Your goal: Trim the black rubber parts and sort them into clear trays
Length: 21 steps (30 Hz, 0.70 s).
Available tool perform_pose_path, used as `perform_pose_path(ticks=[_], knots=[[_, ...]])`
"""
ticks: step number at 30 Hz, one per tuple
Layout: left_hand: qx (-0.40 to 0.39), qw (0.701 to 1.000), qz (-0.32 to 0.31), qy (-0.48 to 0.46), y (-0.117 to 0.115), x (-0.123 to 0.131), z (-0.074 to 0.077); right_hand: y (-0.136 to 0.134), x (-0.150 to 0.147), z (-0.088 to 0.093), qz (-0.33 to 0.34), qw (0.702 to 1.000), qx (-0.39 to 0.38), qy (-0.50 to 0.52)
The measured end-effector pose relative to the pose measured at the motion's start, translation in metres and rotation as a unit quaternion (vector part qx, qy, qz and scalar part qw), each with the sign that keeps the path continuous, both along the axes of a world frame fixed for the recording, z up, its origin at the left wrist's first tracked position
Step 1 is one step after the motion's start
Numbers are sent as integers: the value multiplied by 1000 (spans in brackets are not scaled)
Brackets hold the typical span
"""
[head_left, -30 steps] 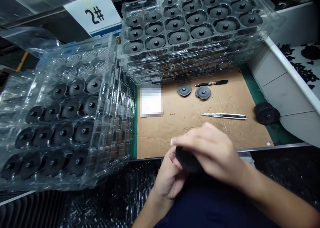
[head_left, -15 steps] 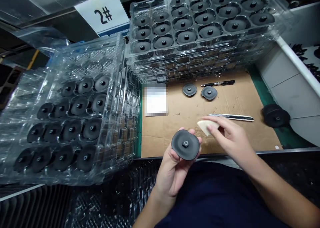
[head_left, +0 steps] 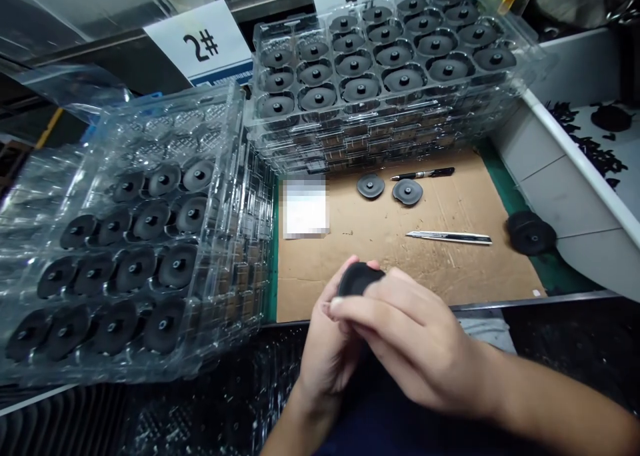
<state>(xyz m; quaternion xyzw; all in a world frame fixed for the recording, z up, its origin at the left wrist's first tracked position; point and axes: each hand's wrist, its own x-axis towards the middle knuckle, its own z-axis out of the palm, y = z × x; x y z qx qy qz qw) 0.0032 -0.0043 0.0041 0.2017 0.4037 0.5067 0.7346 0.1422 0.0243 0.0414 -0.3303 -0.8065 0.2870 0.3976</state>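
Observation:
A black round disc is held in my left hand, just in front of the cardboard mat's near edge. My right hand lies over the disc and the left hand, fingers closed and pressed against it; whatever they hold is hidden. Only the disc's top edge shows above my fingers. To the left a stack of clear blister trays holds several black discs. A second stack of trays stands at the back, its top tray full of the same discs.
On the cardboard mat lie two loose black discs, a black pen, a utility knife and a white paper. More black discs sit at the right by a white bin wall. A "2#" sign stands behind.
Half a second ago the disc lay face up in my left hand and my right hand held a small white piece beside it. Now the right hand has come down over the disc.

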Motion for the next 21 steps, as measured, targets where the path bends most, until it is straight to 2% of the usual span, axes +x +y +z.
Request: perform_pose_path(ticks=[2,4,7,10,11,14,16,18,21], knots=[[-2,998,-12,-68,0,-3,-1,-5,13,-4,29,998,-55,-19],[-12,993,-11,-113,0,-6,-3,-8,26,-10,6,994,-107,-35],[-19,988,-2,-150,-1,-5,-4,-6,39,-27,-109,983,-146,-11],[-15,981,-23,-193,-2,-1,0,2,39,-61,-214,965,-150,-15],[-17,978,-33,-205,-3,0,2,5,37,-75,-218,964,-151,-32],[-35,972,-39,-231,-5,1,5,10,32,-114,-166,970,-153,-92],[-45,967,-44,-245,-6,2,5,11,32,-130,-154,970,-142,-121],[-51,963,-61,-259,-7,2,4,10,37,-135,-172,967,-126,-139],[-53,960,-81,-262,-6,2,3,13,55,-132,-228,955,-104,-161]])
